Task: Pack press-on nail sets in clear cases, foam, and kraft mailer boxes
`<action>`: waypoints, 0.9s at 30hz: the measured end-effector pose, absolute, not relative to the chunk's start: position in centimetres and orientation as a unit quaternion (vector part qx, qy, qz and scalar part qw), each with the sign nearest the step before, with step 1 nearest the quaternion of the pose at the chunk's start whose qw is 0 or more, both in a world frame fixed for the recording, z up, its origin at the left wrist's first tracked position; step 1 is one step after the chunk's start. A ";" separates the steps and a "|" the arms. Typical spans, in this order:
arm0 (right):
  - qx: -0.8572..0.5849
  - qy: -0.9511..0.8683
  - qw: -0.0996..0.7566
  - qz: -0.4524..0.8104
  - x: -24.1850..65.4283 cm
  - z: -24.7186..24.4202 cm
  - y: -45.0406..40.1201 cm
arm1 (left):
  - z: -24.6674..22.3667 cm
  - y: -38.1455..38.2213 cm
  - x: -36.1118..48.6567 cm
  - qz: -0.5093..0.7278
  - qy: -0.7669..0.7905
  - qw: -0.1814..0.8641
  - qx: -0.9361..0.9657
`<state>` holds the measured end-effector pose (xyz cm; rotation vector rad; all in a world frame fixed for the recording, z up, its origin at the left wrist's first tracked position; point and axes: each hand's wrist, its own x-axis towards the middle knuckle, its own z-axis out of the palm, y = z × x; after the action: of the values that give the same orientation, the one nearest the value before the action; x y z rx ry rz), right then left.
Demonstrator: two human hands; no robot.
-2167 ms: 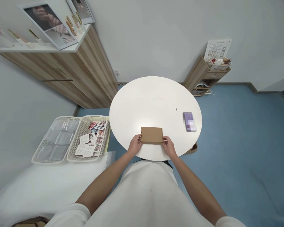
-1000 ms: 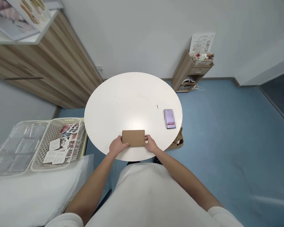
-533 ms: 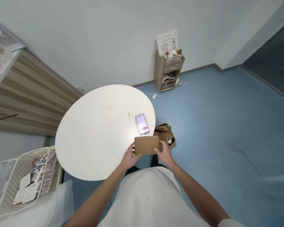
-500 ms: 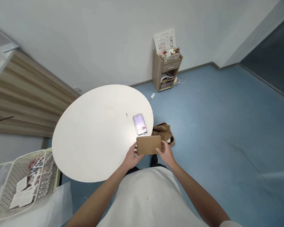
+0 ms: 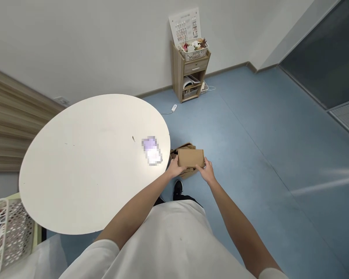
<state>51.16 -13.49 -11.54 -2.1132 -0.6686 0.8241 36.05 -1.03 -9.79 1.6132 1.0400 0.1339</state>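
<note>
Here, a flat rectangular box [image 5: 191, 158] of plain brown cardboard is held between the left hand [image 5: 175, 167] and the right hand [image 5: 207, 170], each partly closed on one short end, thumbs along the near edge. It hangs beyond the smooth white oval table [image 5: 90, 166], in front of a larger open carton [image 5: 187, 174] on the blue floor [image 5: 250, 174]. A purple-and-white pixelated item [image 5: 152, 150] lies near the table's edge.

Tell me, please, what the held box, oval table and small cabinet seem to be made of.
The held box looks like matte brown cardboard, with folded edges. The oval table seems laminate or painted board: smooth, white, with a faint sheen. The small cabinet shows streaked brown grain and little shine, so wood or wood-look board.
</note>
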 end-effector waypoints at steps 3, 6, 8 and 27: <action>-0.821 -0.280 0.374 0.329 51.9 -11.6 -12.9 | -9.8 -0.5 36.7 0.069 0.426 0.587 0.685; -0.832 -0.294 0.339 0.326 51.7 -12.3 -13.6 | -10.3 -1.0 36.0 0.087 0.403 0.591 0.694; -0.831 -0.309 0.323 0.331 51.1 -13.1 -14.6 | -10.8 -1.8 34.8 0.082 0.407 0.589 0.693; -0.626 -0.548 0.382 0.403 39.0 -6.0 -9.8 | -6.8 -8.6 18.0 0.165 0.598 0.597 0.509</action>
<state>38.95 -9.79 -5.98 -1.5959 -1.3975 1.0285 17.98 -8.61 -6.83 1.1816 1.3887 0.3838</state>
